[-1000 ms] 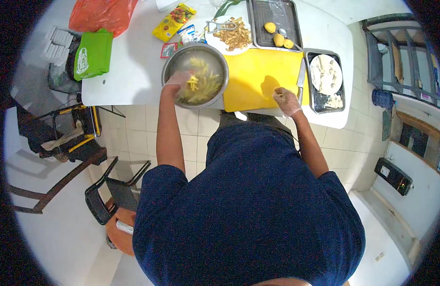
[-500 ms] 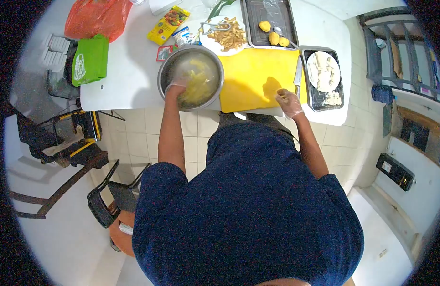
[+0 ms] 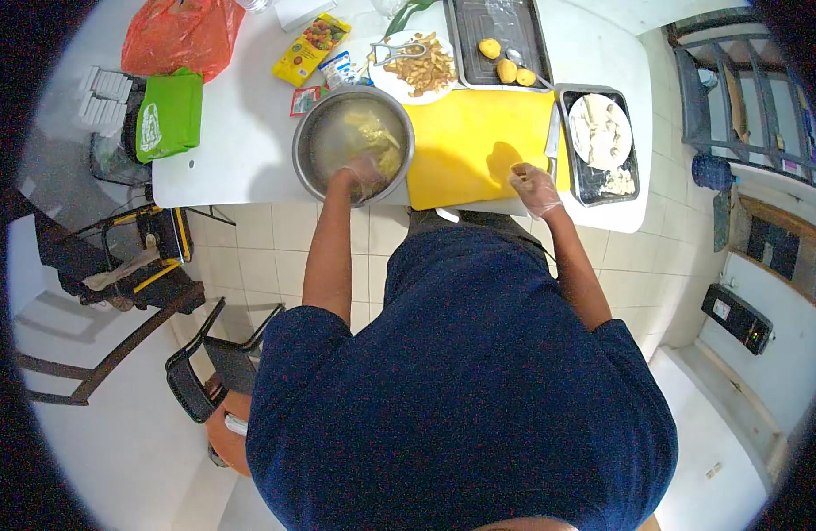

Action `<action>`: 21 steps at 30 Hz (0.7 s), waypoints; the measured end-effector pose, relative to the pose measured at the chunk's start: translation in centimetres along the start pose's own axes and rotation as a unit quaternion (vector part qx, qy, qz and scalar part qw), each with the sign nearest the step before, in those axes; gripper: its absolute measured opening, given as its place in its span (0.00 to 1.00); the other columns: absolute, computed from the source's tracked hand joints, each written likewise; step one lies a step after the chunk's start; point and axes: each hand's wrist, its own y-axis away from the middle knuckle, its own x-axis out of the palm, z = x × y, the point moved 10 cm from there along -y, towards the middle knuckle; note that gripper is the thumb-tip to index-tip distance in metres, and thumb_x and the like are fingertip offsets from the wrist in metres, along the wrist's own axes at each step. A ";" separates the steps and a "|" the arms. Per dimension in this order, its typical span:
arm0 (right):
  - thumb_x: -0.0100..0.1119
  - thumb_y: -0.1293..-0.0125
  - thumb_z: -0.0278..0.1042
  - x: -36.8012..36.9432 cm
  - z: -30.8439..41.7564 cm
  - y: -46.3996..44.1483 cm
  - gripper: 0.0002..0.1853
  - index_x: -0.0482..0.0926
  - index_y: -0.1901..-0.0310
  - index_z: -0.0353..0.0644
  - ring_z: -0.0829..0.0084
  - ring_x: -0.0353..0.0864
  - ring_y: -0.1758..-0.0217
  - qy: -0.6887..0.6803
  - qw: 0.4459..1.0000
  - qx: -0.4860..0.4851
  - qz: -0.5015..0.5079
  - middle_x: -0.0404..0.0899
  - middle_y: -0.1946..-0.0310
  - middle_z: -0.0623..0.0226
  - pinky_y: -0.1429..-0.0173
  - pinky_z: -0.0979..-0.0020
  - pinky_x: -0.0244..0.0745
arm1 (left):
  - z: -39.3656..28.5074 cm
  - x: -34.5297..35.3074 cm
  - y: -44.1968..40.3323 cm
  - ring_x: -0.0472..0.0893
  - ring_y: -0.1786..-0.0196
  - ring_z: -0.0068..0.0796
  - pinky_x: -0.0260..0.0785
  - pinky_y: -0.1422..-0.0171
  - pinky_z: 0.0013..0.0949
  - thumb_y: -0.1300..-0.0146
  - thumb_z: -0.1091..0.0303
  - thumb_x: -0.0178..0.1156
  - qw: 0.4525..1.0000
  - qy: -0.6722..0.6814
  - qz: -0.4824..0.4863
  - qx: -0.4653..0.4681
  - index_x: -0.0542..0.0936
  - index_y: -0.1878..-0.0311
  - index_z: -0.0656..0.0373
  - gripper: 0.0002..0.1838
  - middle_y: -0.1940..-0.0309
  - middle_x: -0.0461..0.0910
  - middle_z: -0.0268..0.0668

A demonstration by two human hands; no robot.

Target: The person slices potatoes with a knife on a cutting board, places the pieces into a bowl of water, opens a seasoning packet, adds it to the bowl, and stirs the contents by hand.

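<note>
My left hand [image 3: 363,173], in a clear plastic glove, is down in a metal bowl [image 3: 303,177] of cloudy water. Pale yellow cut strips [image 3: 372,131], which look like potato, lie in the water against and beyond it. Water and blur hide its fingers. Over the lower right of a yellow cutting board [image 3: 452,142] is my right hand [image 3: 535,188], also gloved, its fingers curled together. Whether anything small is between them I cannot make out. A knife [image 3: 552,142] lies along the board's right edge, just beyond that hand.
Right of the board, a dark tray [image 3: 589,192] holds a white plate [image 3: 602,159] with pale pieces. Behind the board stand another tray [image 3: 478,18] with peeled potatoes [image 3: 507,71] and a plate of peelings [image 3: 430,75] with a peeler [image 3: 399,51]. Packets [image 3: 310,49] and bags [image 3: 171,111] sit left.
My left hand has moved right and toward me inside the bowl, and the strips have shifted to the right. My right hand has barely moved.
</note>
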 end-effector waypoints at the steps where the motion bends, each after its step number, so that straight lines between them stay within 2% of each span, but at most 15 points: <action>1: 0.59 0.36 0.45 0.0 -0.1 0.0 0.21 0.77 0.51 0.34 0.51 0.80 0.50 -0.001 1.000 0.003 0.001 0.81 0.56 0.48 0.44 0.60 0.73 | -0.3 -0.1 -0.5 0.79 0.47 0.45 0.68 0.38 0.43 0.50 0.59 0.66 1.000 0.020 -0.001 0.016 0.76 0.41 0.57 0.31 0.49 0.79 0.51; 7: 0.60 0.37 0.44 -0.4 -0.2 0.0 0.21 0.77 0.51 0.34 0.52 0.80 0.50 -0.021 1.000 0.020 0.003 0.81 0.56 0.47 0.44 0.60 0.74 | 1.4 -0.9 -3.3 0.76 0.42 0.44 0.64 0.31 0.40 0.41 0.69 0.59 0.986 0.095 -0.018 0.136 0.75 0.37 0.47 0.26 0.43 0.78 0.40; 10: 0.60 0.37 0.43 -0.7 -0.1 0.3 0.21 0.78 0.51 0.34 0.52 0.81 0.51 -0.022 1.000 0.021 0.002 0.81 0.56 0.47 0.44 0.60 0.74 | 0.4 -3.8 -1.9 0.79 0.45 0.40 0.68 0.36 0.40 0.38 0.70 0.56 0.938 0.001 -0.143 0.316 0.79 0.43 0.50 0.19 0.46 0.80 0.38; 13: 0.60 0.37 0.43 -0.9 -0.1 0.4 0.21 0.78 0.51 0.33 0.52 0.81 0.50 -0.009 1.000 0.027 -0.005 0.81 0.55 0.47 0.44 0.61 0.74 | 3.2 -5.7 -3.1 0.79 0.46 0.37 0.69 0.38 0.41 0.37 0.65 0.57 0.975 0.020 -0.132 0.179 0.81 0.46 0.52 0.16 0.49 0.82 0.38; 16: 0.59 0.37 0.43 -0.9 -0.2 0.7 0.21 0.78 0.51 0.33 0.53 0.81 0.50 -0.017 0.999 0.046 0.002 0.81 0.55 0.47 0.44 0.61 0.74 | 5.7 -8.1 -3.4 0.79 0.46 0.45 0.68 0.38 0.40 0.36 0.54 0.55 0.978 0.105 -0.172 0.053 0.81 0.47 0.53 0.19 0.50 0.80 0.51; 19: 0.59 0.36 0.43 -0.8 -0.1 0.5 0.21 0.78 0.50 0.33 0.53 0.81 0.50 0.007 0.999 0.044 0.004 0.81 0.55 0.47 0.44 0.61 0.74 | 2.4 -10.4 0.0 0.77 0.43 0.45 0.67 0.36 0.40 0.43 0.50 0.63 0.959 0.080 -0.273 -0.002 0.79 0.44 0.51 0.26 0.44 0.76 0.51; 21: 0.59 0.36 0.44 -0.8 -0.2 0.4 0.21 0.78 0.50 0.33 0.53 0.81 0.50 0.000 0.999 0.051 0.005 0.81 0.55 0.47 0.44 0.61 0.74 | 1.2 -9.9 0.3 0.75 0.41 0.46 0.67 0.35 0.41 0.49 0.47 0.67 0.959 0.061 -0.276 -0.009 0.76 0.40 0.50 0.33 0.41 0.73 0.51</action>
